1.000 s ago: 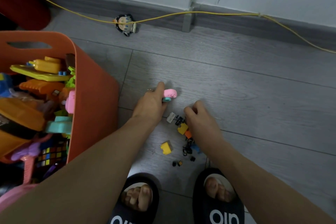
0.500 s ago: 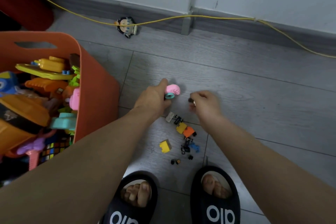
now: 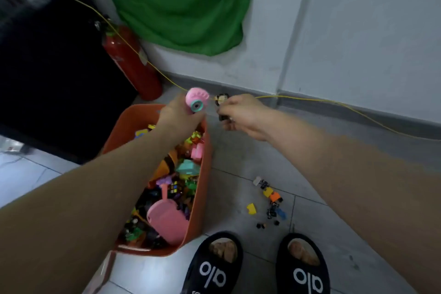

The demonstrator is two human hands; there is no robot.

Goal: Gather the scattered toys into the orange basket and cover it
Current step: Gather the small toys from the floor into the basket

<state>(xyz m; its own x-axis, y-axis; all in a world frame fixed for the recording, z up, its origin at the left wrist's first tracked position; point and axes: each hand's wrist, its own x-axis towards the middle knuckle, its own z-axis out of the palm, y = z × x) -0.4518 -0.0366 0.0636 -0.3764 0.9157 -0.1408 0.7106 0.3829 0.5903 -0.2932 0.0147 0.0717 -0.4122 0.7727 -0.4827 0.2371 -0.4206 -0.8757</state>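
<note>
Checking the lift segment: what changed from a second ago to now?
Both hands rose from the floor toward the orange basket. The left hand carried the pink toy up over it; the right hand picked up a small dark piece. The small bricks on the floor stayed put.

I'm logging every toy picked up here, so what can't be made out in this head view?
- Small dark piece in the right hand: fingers hide it, blurred.
- Orange basket: the left forearm hides its left side.
- Floor bits: too small to identify.
- Any cover: not in view.
</note>
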